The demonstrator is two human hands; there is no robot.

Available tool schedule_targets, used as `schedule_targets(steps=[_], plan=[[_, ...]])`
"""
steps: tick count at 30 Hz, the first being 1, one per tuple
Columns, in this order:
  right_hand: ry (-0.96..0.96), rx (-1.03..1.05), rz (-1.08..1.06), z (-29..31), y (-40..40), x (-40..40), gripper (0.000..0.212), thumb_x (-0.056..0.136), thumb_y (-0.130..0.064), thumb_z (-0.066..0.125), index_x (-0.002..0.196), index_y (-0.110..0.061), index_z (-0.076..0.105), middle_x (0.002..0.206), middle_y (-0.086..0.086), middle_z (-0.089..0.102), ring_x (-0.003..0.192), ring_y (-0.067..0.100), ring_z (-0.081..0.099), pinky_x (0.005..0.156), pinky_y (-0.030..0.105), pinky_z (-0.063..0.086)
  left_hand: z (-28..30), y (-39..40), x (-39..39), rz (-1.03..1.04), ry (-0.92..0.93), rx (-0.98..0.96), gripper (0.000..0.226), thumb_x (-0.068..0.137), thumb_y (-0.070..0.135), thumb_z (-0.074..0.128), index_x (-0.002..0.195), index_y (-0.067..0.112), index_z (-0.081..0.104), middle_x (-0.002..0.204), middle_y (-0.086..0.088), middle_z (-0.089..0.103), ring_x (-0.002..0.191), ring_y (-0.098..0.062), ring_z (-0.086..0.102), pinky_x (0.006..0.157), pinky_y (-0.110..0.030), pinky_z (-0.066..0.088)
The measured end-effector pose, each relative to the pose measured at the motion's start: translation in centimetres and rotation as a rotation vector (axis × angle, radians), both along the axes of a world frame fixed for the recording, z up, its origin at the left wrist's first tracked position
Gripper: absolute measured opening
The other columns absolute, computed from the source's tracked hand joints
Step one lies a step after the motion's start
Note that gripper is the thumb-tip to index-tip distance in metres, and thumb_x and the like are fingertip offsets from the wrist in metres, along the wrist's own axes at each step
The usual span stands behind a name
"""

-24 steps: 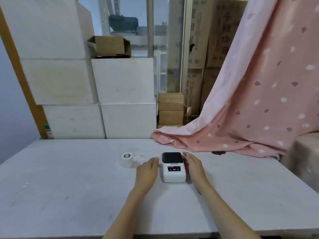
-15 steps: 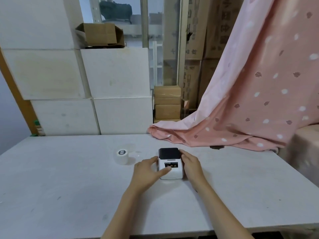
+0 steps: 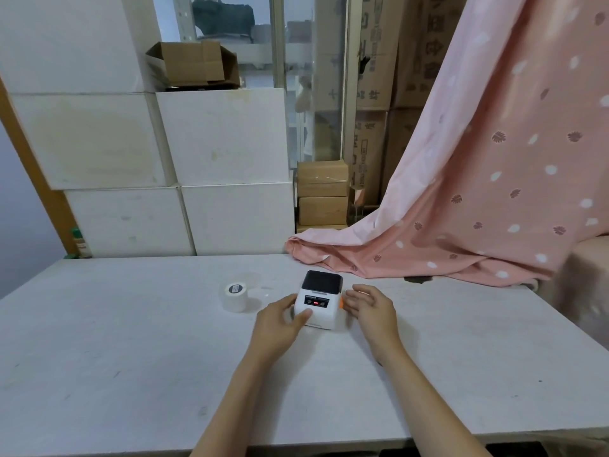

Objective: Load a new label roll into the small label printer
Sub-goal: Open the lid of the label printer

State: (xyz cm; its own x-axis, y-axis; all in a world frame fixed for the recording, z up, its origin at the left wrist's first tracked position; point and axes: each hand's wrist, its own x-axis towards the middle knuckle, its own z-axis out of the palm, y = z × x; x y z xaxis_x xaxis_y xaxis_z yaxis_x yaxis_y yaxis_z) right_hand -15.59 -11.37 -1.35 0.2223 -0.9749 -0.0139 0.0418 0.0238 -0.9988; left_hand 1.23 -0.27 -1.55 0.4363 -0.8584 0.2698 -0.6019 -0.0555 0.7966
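Left hand (image 3: 276, 321) grips the printer (image 3: 319, 300) – thumb on its front; right hand (image 3: 370, 305) touches the printer's other side, fingers relaxed. Label roll (image 3: 235, 296) stands left of it.

You see a printer (image 3: 318, 300) in smooth white plastic with a glossy black lid, a matt paper roll (image 3: 235, 296), a scuffed matt tabletop (image 3: 131, 341), and soft pink cloth (image 3: 478, 192).

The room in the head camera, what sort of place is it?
Probably a stockroom or packing area: stacked cardboard cartons behind glass, big white boxes against the wall, and a label printer on a bare work table.
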Motion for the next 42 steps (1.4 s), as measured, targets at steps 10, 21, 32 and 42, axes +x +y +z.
schedule_targets(steps=[10,21,32,42], plan=[[0.05,-0.05,0.046,0.8,1.2,0.1,0.022,0.097,0.005,0.05,0.11,-0.002,0.066,0.108,0.018,0.076,0.086,0.034,0.079,0.079,0.033,0.064,-0.3,-1.0,-1.0,0.165,-0.174,0.114,0.081,0.051,0.065,0.074,0.119,0.028,0.049,0.107,0.014,0.057,0.106,-0.013,0.055,0.102,-0.037,0.039],[0.368,-0.173,0.341,2.1,2.9,-0.4,0.084,0.091,-0.012,0.065,0.159,-0.036,0.021,0.093,-0.013,0.062,0.086,0.005,0.063,0.077,0.018,0.045,0.2,-0.3,-1.0,0.012,-0.118,0.119,0.084,0.057,0.045,0.075,0.132,0.029,0.04,0.117,0.012,0.049,0.115,-0.014,0.045,0.103,-0.035,0.038],[0.471,-0.285,0.411,1.2,2.7,0.1,0.094,0.087,-0.017,0.061,0.162,-0.042,0.009,0.149,-0.009,0.035,0.099,0.016,0.062,0.089,0.025,0.049,0.0,-0.3,-0.8,0.04,-0.017,0.035,0.06,0.055,0.052,0.084,0.105,0.043,0.052,0.1,0.018,0.064,0.1,-0.006,0.057,0.085,-0.035,0.053],[0.453,-0.349,0.414,0.6,2.5,0.3,0.1,0.091,-0.011,0.058,0.157,-0.057,-0.001,0.13,-0.004,0.039,0.095,0.019,0.063,0.082,0.017,0.047,0.5,0.1,-0.9,0.029,0.021,0.037,0.06,0.055,0.04,0.086,0.107,0.038,0.056,0.097,0.017,0.067,0.095,-0.002,0.061,0.077,-0.027,0.055]])
